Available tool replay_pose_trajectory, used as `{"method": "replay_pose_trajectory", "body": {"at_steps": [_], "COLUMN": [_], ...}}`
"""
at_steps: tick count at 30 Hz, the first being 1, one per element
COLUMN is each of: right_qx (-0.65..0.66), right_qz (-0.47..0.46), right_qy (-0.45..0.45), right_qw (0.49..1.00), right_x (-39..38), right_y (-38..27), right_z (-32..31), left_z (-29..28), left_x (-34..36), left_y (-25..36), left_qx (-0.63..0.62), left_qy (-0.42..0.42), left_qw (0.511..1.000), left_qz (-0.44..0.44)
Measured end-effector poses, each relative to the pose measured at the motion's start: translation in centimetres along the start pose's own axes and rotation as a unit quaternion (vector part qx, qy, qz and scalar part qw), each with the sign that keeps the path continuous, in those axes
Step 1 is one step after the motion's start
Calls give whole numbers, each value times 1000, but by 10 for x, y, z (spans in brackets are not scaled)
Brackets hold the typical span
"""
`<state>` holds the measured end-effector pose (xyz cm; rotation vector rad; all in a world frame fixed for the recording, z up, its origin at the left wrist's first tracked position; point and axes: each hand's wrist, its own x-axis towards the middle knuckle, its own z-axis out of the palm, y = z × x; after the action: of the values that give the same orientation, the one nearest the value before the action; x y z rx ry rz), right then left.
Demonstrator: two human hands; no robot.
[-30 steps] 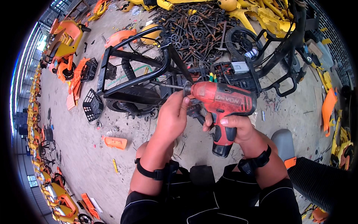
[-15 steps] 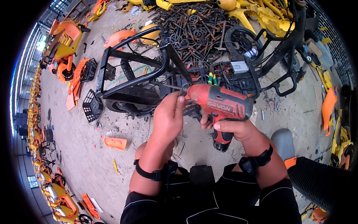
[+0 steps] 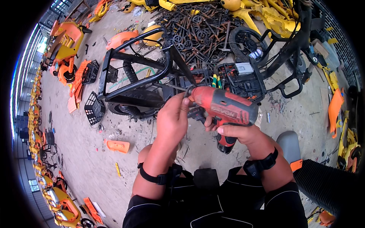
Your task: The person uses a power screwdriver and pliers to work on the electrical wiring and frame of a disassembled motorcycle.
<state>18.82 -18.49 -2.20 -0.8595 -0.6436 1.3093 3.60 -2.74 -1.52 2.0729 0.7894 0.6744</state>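
Note:
A red and black cordless power driver point(image 3: 224, 106) is held in front of me, its nose pointing left and its handle hanging down. My right hand point(image 3: 237, 131) is wrapped round the handle. At the nose, my left hand point(image 3: 173, 116) has its fingers closed round the chuck end, next to a thin metal bit point(image 3: 175, 87) that sticks out to the left. Just beyond lies a stripped black bike frame point(image 3: 140, 83) with a wheel under it. Green and yellow handled tools point(image 3: 216, 81) stand in its middle part.
Behind the frame is a heap of rusty cranks and chainrings point(image 3: 197, 34). Yellow plastic panels point(image 3: 273, 17) pile up at the far right. A black basket point(image 3: 94, 108) and an orange plastic piece point(image 3: 118, 146) lie on the floor at left. A grey seat point(image 3: 289, 146) is at right.
The power driver has tilted very slightly, and both hands have shifted a little with it. Everything else stays where it was.

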Motion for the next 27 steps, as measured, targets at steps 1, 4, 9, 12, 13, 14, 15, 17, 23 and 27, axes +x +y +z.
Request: {"method": "replay_pose_trajectory", "body": {"at_steps": [1,4,9,12,13,14,15,17,23,27], "right_qx": [8,42,20,13,9,5,1,11,31,15], "right_qz": [0,-15,-29,-32,-31,-38,-46,-47,-48,-55], "right_qy": [0,6,30,36,37,31,25,21,24,34], "right_qw": [1000,999,999,999,999,999,999,999,998,998], "right_x": [0,0,2,2,3,3,4,4,3,2], "right_y": [0,2,4,4,4,4,5,7,11,9], "right_z": [0,3,10,14,14,14,13,13,22,25], "left_z": [0,0,1,0,0,-1,-1,-2,-4,-7], "left_x": [-1,0,1,0,-1,-2,-2,-3,-6,-7], "left_y": [1,4,3,6,7,7,7,6,3,6], "left_qx": [-4,16,41,65,75,85,86,89,100,132], "left_qy": [-4,-13,-6,14,26,39,36,30,42,33], "left_qw": [1000,1000,999,997,996,995,995,995,993,990], "left_qz": [-7,0,13,26,37,48,42,32,49,42]}}
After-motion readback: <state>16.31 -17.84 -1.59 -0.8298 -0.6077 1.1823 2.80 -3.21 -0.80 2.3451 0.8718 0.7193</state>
